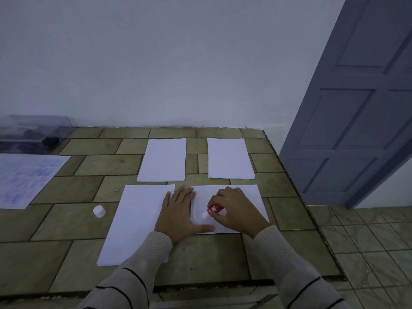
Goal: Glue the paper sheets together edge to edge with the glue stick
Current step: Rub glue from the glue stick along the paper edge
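Note:
Two white paper sheets lie side by side near me: a left sheet [136, 221] and a right sheet [252, 197]. My left hand [180, 212] lies flat with straight fingers, spanning the gap between them and pressing down the right sheet's left edge. My right hand [234, 208] grips a red glue stick [214, 208], tilted with its white tip touching the right sheet near that left edge. The stick's white cap [99, 211] stands on the table to the left of the sheets.
Two more white sheets lie farther back, one at the left [163, 159] and one at the right [229, 158]. A printed sheet [26, 177] and a clear plastic box [33, 132] sit at the far left. The tiled table's edge [296, 190] drops off at the right beside a blue door [356, 97].

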